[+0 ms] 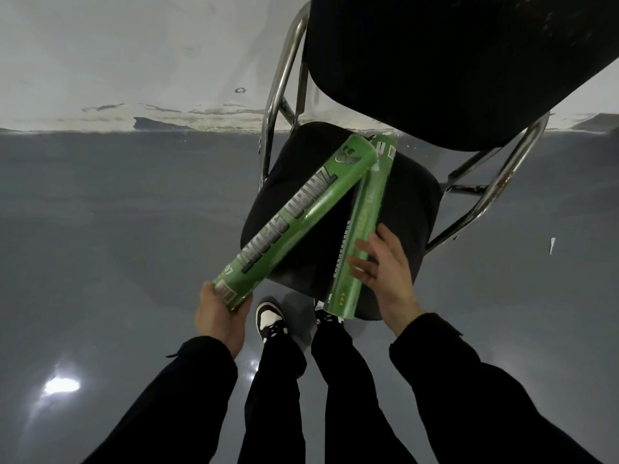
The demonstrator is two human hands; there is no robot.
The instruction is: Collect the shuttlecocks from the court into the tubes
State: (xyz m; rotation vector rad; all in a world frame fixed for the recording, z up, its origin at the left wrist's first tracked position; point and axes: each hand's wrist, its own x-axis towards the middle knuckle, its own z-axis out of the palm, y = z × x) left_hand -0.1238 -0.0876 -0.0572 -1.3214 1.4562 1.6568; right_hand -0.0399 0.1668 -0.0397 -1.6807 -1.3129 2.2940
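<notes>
Two green shuttlecock tubes lie across the black seat of a chair (418, 202). My left hand (219, 313) grips the near end of the left tube (294, 219), which slants up to the right with its far end over the seat. The right tube (363, 226) runs almost straight away from me, its near end jutting past the seat's front edge. My right hand (385, 262) has its fingers spread and touches this tube's right side near the middle. The two tubes meet at their far ends. No shuttlecocks are in view.
The chair has a chrome frame (278, 95) and a black backrest (452, 61) at the upper right. It stands on a glossy grey floor (117, 229) near a white wall (134, 61). My feet in black-and-white shoes (269, 321) stand just before the seat. A small white scrap (551, 245) lies at the right.
</notes>
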